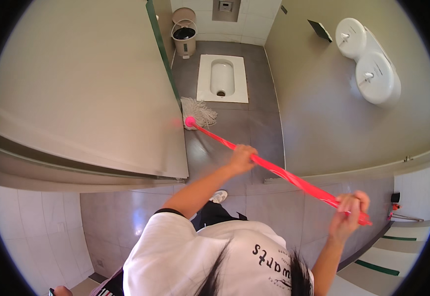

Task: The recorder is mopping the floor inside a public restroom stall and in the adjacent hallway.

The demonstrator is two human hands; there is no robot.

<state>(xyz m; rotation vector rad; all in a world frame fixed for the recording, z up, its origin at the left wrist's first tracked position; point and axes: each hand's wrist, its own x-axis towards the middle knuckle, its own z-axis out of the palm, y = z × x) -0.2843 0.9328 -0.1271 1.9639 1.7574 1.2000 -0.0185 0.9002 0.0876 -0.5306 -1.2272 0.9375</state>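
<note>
A string mop [200,113] with off-white strands and a pink socket rests on the grey tiled floor, against the foot of the stall door on the left. Its red handle [292,177] slants up towards me to the right. Around the handle's middle my left hand [243,159] is closed. My right hand [349,212] grips the handle near its top end. Just beyond the mop head, a white squat toilet [222,78] is set into the stall floor.
A beige pedal bin [184,39], lid up, stands in the back left corner. Two round white paper dispensers [374,77] hang on the right partition [311,111]. The stall door [89,92] stands on the left. Part of another person's hand [63,291] shows at bottom left.
</note>
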